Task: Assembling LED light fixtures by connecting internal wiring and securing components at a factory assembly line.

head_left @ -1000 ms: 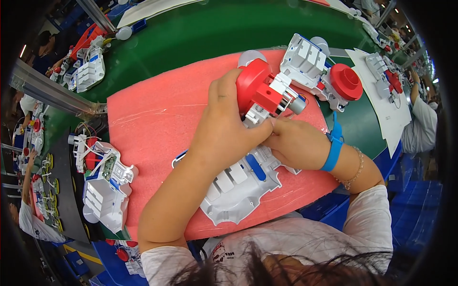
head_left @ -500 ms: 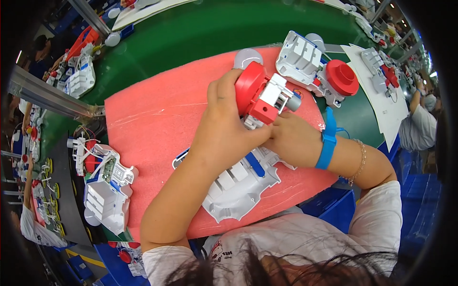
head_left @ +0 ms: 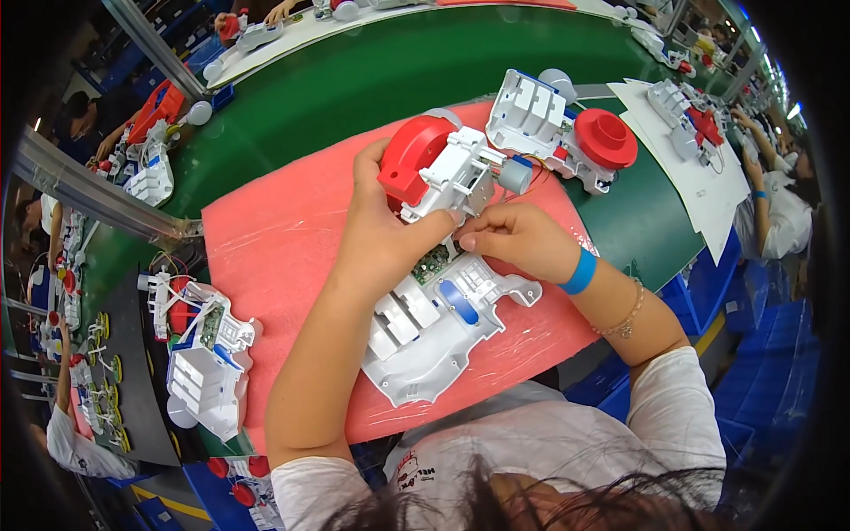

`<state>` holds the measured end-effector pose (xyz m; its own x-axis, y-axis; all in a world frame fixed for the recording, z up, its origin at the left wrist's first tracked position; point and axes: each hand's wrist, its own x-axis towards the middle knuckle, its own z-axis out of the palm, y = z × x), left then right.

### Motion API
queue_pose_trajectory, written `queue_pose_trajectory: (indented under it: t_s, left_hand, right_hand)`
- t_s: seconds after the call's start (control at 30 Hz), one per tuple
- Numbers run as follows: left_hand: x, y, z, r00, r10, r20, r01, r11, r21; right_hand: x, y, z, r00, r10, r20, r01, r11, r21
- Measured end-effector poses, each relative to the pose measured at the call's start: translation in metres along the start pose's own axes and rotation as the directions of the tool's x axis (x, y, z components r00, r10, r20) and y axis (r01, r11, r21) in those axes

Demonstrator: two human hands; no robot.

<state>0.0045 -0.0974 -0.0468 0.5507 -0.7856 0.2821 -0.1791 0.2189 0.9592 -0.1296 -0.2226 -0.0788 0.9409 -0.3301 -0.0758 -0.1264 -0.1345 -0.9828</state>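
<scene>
Left hand [head_left: 376, 243] fingers clamped on one red-and-white motor unit [head_left: 438, 168], right hand [head_left: 513, 241] pinching its wires — two white shells [head_left: 434, 327].

White toy gearbox module with red wheel [head_left: 434, 168] and grey motor, held tilted above the mat's centre, white plastic chassis shell [head_left: 438, 332] with blue insert lying flat at its 6 o'clock
</scene>
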Motion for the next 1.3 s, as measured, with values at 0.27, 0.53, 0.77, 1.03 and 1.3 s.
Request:
queue_pose_trajectory:
  t_s: [0.27,0.53,0.77,1.03,1.3]
  left_hand:
    - [0.004,-0.002,-0.006,1.0,-0.025,0.001,0.025,0.998,-0.06]
    - [0.006,-0.006,-0.008,0.998,-0.024,-0.056,0.023,1.0,-0.022]
    - [0.007,-0.019,-0.011,0.996,0.029,-0.087,-0.025,0.999,0.047]
    - [0.007,-0.014,-0.013,0.995,-0.069,-0.077,0.068,0.998,-0.005]
    - [0.007,-0.014,-0.012,0.993,-0.086,-0.084,0.087,0.996,0.01]
  right_hand:
    - [0.006,-0.006,0.003,0.952,0.297,0.076,-0.304,0.947,0.1]
    - [-0.016,-0.017,0.001,1.0,-0.027,-0.006,0.025,0.982,-0.188]
    - [0.017,-0.012,0.003,0.924,-0.206,0.322,0.343,0.82,-0.458]
    - [0.018,-0.007,0.003,0.877,-0.314,0.365,0.472,0.706,-0.528]
    - [0.017,-0.007,0.003,0.884,-0.29,0.368,0.458,0.701,-0.547]
